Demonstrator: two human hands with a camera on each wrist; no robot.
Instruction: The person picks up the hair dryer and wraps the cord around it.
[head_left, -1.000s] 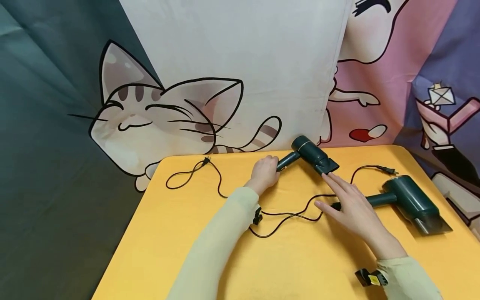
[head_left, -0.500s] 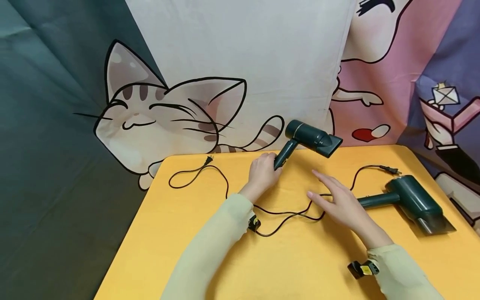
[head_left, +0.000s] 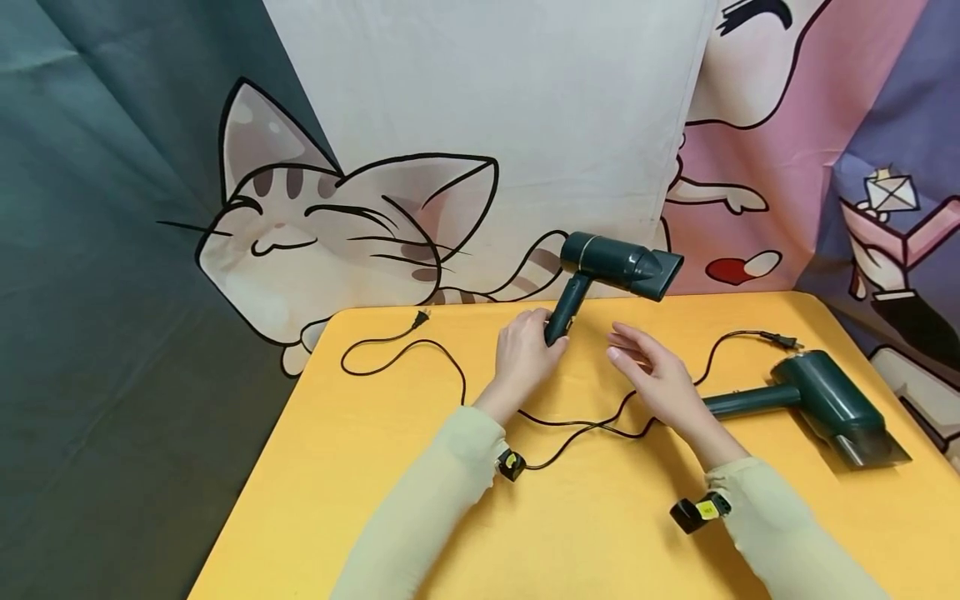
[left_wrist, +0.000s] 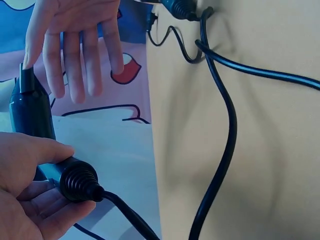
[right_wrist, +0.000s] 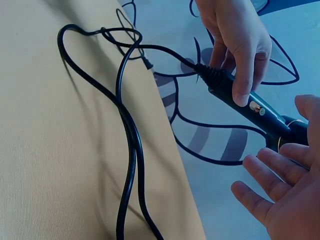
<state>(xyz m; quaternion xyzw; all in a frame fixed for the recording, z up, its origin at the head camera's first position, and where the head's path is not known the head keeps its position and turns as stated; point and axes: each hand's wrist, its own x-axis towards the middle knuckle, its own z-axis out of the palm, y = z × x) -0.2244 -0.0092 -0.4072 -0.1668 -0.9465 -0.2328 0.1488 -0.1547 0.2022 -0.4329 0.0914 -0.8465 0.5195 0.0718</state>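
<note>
My left hand (head_left: pixel 525 350) grips the lower handle of a dark green hair dryer (head_left: pixel 615 265), held up off the table with its flat nozzle pointing right. In the left wrist view the thumb and fingers wrap the handle's end (left_wrist: pixel 75 180), where the ribbed cord sleeve comes out. To the right of that dryer my right hand (head_left: pixel 660 387) hovers with loosely extended fingers and holds nothing; the right wrist view shows its fingers spread below the handle. A second, larger-looking green hair dryer (head_left: pixel 832 408) lies on the table at the right, its handle partly behind the right hand.
Black cords (head_left: pixel 558 425) cross on the yellow table (head_left: pixel 570 533) between the arms. One plug (head_left: pixel 422 318) lies at the back left, another (head_left: pixel 783 341) at the back right. A cloth backdrop (head_left: pixel 540 100) with a cartoon cat stands behind the table's far edge.
My left hand has raised the hair dryer off the table and tipped its handle more upright. My right hand has come away from the nozzle, moving left and drawing its fingers in slightly.
</note>
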